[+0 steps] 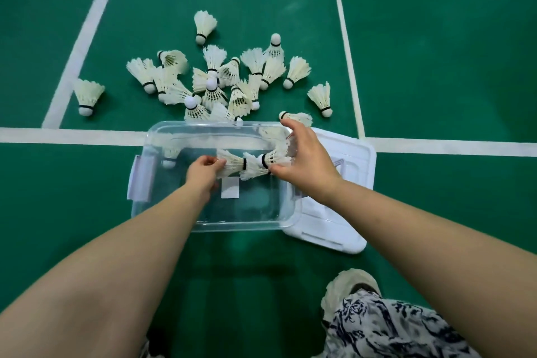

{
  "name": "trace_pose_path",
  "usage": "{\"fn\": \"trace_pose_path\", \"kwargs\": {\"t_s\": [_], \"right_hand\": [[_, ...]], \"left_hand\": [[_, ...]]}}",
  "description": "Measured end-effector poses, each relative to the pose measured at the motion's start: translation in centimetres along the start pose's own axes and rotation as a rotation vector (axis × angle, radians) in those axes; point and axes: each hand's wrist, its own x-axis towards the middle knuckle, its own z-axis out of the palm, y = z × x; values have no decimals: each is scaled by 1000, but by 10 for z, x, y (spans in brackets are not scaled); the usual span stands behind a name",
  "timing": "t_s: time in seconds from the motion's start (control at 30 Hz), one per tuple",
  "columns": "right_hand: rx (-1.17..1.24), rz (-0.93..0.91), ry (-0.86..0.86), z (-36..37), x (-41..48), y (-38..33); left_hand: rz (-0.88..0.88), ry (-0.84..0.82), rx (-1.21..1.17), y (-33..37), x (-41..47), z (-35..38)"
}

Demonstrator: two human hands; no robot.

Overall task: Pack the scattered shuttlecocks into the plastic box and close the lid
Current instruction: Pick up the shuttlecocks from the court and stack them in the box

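Shuttlecocks (250, 166) nested in a short row sit over the open plastic box (215, 225). Of the hands, the left hand (205, 170) pinches one end and the right hand (302, 160) curls round the other. Likely light, with brittle feathers: grip the cork bases, not the skirts. Loose shuttlecocks (215, 84) lie heaped on the floor (436, 67) beyond the box; the lid (348, 171) lies beside it.

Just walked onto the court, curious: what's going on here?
A person is filling a clear plastic box. The left hand and right hand hold a nested row of shuttlecocks by its ends over the open box. A pile of loose shuttlecocks lies on the green floor beyond it. The white lid lies beside the box.
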Motion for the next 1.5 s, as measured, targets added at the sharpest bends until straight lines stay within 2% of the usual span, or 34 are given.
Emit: {"fn": "trace_pose_path", "kwargs": {"t_s": [0.17, 0.3, 0.47, 0.6, 0.7, 0.77, 0.87, 1.0, 1.23, 1.37, 1.5], "right_hand": [[-9, 22, 0, -1, 3, 3], [14, 25, 8, -3, 3, 1], [45, 24, 16, -8, 1, 0], [73, 21, 34, -10, -3, -7], [91, 14, 38, -11, -6, -16], [96, 3, 38, -12, -8, -24], [101, -26, 19, -15, -12, -41], [76, -103, -39, -18, -17, -63], [44, -248, -130, -14, -28, -90], [55, -282, -109, -12, -28, -94], [100, -219, -29, -14, -22, -89]], "left_hand": [[-133, -207, -71, 3, 3, 15], [-116, -183, 31, 4, 2, 19], [162, -52, 324, 16, -15, 13], [414, -37, 433, 36, -55, 12], [753, -175, 548, 49, -89, 5], [829, -295, 597, 59, -108, -1], [791, -377, 510, 72, -125, -10], [599, -459, 282, 85, -136, -19], [505, -567, 414, 91, -141, -42], [525, -504, 419, 88, -142, -50], [537, -413, 182, 85, -135, -53]]}}
